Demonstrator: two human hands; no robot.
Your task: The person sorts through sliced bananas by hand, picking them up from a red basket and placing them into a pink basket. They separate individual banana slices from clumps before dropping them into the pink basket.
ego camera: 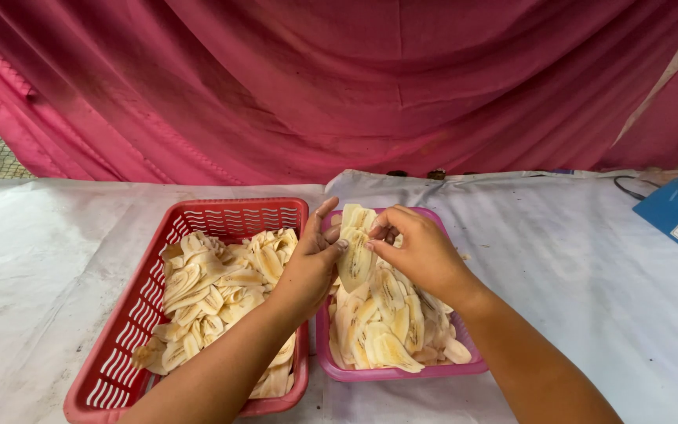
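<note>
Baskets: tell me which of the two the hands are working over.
The smaller pink basket on the right. Both the left hand and right hand hold a banana slice above it; the larger red basket sits beside it to the left.

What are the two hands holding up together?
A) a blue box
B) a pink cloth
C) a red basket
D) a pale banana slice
D: the left hand and the right hand both pinch one pale banana slice above the pink basket.
</note>
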